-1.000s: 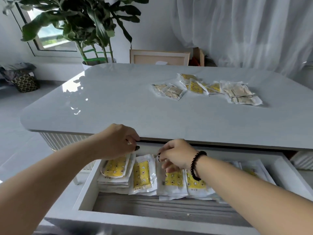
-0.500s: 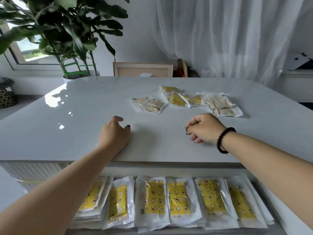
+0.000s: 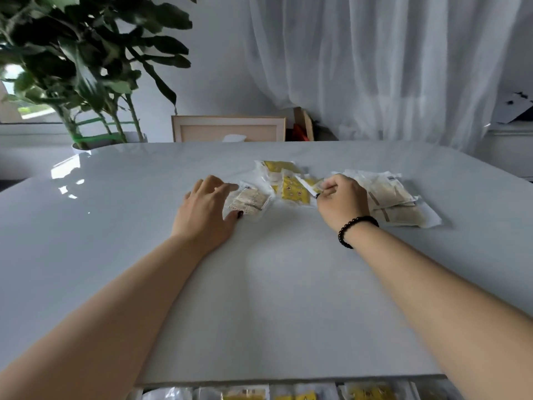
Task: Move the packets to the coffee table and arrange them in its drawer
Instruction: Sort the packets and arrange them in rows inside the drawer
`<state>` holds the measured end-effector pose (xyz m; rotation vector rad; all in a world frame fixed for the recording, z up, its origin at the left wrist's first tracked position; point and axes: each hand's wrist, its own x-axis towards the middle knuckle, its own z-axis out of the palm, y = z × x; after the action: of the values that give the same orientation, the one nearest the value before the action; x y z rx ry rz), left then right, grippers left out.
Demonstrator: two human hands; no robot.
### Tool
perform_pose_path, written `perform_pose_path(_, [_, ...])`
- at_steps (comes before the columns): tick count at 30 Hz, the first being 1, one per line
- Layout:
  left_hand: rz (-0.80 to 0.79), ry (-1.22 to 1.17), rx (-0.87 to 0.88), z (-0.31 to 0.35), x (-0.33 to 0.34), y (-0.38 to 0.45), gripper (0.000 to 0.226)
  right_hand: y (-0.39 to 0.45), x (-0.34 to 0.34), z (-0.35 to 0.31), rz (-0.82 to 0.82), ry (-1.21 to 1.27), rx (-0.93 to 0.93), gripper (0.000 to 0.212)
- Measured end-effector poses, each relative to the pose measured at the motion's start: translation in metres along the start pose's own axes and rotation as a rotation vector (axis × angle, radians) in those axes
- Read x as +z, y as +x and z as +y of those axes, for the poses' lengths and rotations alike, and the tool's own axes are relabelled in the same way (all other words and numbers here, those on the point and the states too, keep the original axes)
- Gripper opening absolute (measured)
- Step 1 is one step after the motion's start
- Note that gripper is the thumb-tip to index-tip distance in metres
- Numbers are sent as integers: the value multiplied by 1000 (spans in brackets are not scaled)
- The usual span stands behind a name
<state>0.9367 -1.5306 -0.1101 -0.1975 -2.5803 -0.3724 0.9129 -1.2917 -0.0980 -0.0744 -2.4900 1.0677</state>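
Several loose packets lie at the far middle of the pale grey coffee table [image 3: 259, 284]. My left hand [image 3: 204, 209] is spread flat, its thumb and fingertips touching a beige packet [image 3: 249, 202]. My right hand [image 3: 343, 200] is pinched on the white edge of a yellow packet [image 3: 294, 190]. Another yellow packet [image 3: 278, 166] lies behind it. A small pile of beige packets [image 3: 395, 203] sits just right of my right hand, partly hidden by it. At the bottom edge, the open drawer [image 3: 288, 395] shows a strip of yellow packets in a row.
A large potted plant [image 3: 86, 67] stands beyond the table's far left corner. A wooden frame [image 3: 227, 129] leans behind the far edge. White curtains [image 3: 375, 67] hang at the back right.
Both hands have left the drawer and travelled forward across the tabletop to the loose packets. The right hand has pinched a yellow packet. The view has shifted so that little of the drawer shows.
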Motion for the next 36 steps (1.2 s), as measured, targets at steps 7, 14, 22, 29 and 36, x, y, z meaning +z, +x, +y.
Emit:
perform_pose_path(7, [-296, -128, -4, -8, 18, 27, 82, 42, 21, 17, -123, -420, -159, 31])
perform_pose_path(14, [-220, -117, 2, -5, 18, 22, 74, 36, 22, 19, -158, -437, -160, 27])
perform_pose_path(22, [-245, -42, 57, 5, 14, 17, 94, 34, 15, 21, -112, -438, -96, 38])
perform_pose_path(29, [-236, 202, 153, 16, 7, 20, 47, 34, 19, 17, -70, -468, -151, 24])
perform_pose_path(36, [-349, -11, -33, 18, 13, 17, 75, 33, 16, 14, -32, -512, -106, 28])
